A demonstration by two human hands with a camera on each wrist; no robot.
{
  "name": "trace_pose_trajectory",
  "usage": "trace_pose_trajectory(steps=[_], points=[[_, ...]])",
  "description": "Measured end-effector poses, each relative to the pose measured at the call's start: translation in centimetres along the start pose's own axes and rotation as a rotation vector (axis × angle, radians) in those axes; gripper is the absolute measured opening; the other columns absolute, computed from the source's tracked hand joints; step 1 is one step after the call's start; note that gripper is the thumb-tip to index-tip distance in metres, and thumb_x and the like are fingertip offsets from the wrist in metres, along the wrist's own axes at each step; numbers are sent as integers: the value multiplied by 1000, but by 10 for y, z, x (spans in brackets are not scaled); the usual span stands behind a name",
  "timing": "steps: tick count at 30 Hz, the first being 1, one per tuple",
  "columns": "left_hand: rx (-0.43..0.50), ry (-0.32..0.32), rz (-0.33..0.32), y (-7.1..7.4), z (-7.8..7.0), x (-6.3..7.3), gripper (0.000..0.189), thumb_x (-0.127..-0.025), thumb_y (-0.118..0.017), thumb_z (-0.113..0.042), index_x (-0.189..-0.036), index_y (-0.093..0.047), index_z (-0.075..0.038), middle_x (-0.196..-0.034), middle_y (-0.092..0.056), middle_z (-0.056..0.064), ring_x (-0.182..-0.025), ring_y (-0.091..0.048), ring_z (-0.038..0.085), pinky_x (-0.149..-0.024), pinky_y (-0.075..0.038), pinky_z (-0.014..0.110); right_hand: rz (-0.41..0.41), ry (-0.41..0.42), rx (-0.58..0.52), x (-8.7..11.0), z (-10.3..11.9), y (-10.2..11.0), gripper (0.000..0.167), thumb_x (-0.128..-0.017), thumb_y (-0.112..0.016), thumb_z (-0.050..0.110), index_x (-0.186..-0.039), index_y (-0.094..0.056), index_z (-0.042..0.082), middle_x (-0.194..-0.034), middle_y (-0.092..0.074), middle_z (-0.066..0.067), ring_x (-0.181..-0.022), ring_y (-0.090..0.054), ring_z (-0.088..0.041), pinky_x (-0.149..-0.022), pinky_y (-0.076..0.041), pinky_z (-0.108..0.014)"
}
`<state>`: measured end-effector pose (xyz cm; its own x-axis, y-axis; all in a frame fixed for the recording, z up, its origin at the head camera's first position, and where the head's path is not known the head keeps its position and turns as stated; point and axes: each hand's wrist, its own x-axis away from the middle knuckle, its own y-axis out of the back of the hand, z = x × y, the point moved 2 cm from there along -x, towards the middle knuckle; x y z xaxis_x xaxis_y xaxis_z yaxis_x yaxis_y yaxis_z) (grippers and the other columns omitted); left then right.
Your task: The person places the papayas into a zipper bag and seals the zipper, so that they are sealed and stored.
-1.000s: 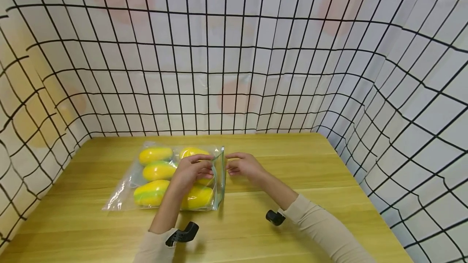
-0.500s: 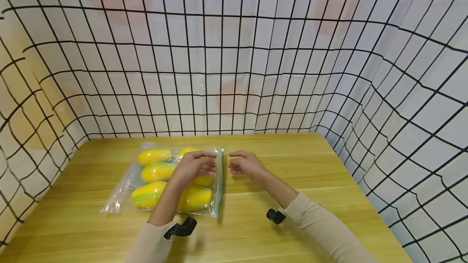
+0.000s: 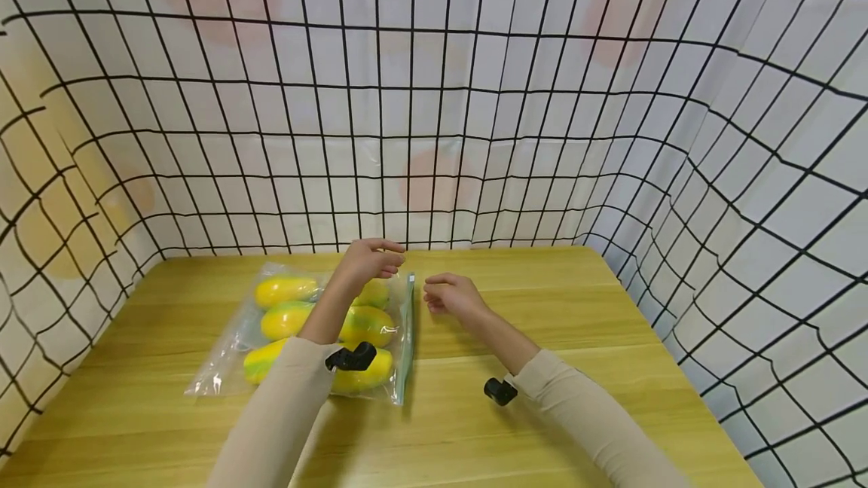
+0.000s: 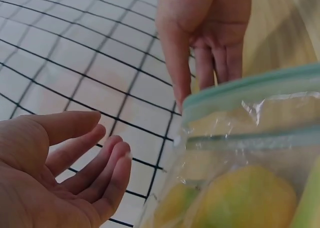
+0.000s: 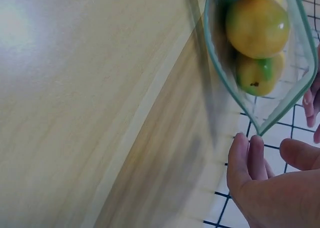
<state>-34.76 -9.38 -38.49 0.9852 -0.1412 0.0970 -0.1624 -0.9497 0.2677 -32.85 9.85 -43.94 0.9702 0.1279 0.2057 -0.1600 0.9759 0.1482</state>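
Note:
A clear zip bag (image 3: 224,356) with a green zip strip (image 3: 407,345) lies on the table, its mouth facing right. Inside are several elongated yellow-green fruits (image 3: 283,291) that look like papayas. The right wrist view looks into the bag's mouth (image 5: 210,43), whose two green edges stand apart and meet at a corner. My left hand (image 3: 366,266) hovers over the bag's far right part, fingers loosely bent and holding nothing. Just right of the zip strip is my right hand (image 3: 453,296), relaxed, fingertips (image 5: 241,143) right at the mouth's corner, thumb apart from them.
The wooden table (image 3: 542,307) is bordered at the back and sides by a black wire grid (image 3: 434,134) with pale sheeting behind it. Black wrist cameras (image 3: 351,357) sit on both beige sleeves (image 3: 278,413).
My left hand has moved from beside the middle of the bag's mouth to its far end. My right hand has shifted slightly away from me. The bag's mouth looks narrower from the head.

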Motion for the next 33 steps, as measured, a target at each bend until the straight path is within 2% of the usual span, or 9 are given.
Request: trace_pose_trajectory(steps=[5,11,15,21,28,33], points=[[-149,10,-19,-4,4,-18,24,-94,-72,-17,-115,-76,-7,-124,-69,16,-104,-68,35,-96,-58,48,-37,-23,12,-8,-6,-2,37,-100,-61,11,-133,-60,-7,-120,-67,-28,-107,-68,-40,-91,-62,-39],[-272,2,-38,-7,4,-32,20,-91,-73,-17,-110,-80,-13,-118,-72,14,-107,-68,30,-94,-56,46,-70,-32,14,-18,-11,-5,34,-101,-61,13,-130,-64,-4,-119,-68,-25,-105,-68,-37,-95,-60,-44],[-318,-3,-30,-7,5,-37,21,-89,-74,-16,-109,-80,-13,-121,-72,12,-109,-67,30,-97,-55,46,-89,-42,-5,-23,-10,-9,33,-100,-63,17,-127,-66,-2,-114,-70,-21,-103,-69,-34,-94,-60,-42],[-377,-28,-7,-7,13,-41,22,-90,-75,-15,-110,-80,-12,-134,-67,10,-126,-59,31,-101,-53,45,-84,-60,-50,-28,-5,-17,34,-98,-67,20,-125,-68,0,-116,-71,-18,-106,-70,-31,-98,-59,-43],[-409,-22,5,-10,21,-46,22,-90,-74,-14,-111,-80,-12,-129,-71,10,-124,-60,28,-93,-54,38,-100,-57,-110,-34,-5,-20,29,-96,-69,13,-121,-70,-3,-116,-72,-18,-107,-70,-30,-98,-59,-41],[-419,-10,28,-12,23,-48,24,-89,-73,-12,-113,-80,-11,-129,-71,10,-121,-62,28,-93,-54,38,-116,-59,-115,-36,-8,-21,27,-96,-68,10,-118,-71,-4,-111,-73,-17,-97,-71,-24,-94,-61,-38]])
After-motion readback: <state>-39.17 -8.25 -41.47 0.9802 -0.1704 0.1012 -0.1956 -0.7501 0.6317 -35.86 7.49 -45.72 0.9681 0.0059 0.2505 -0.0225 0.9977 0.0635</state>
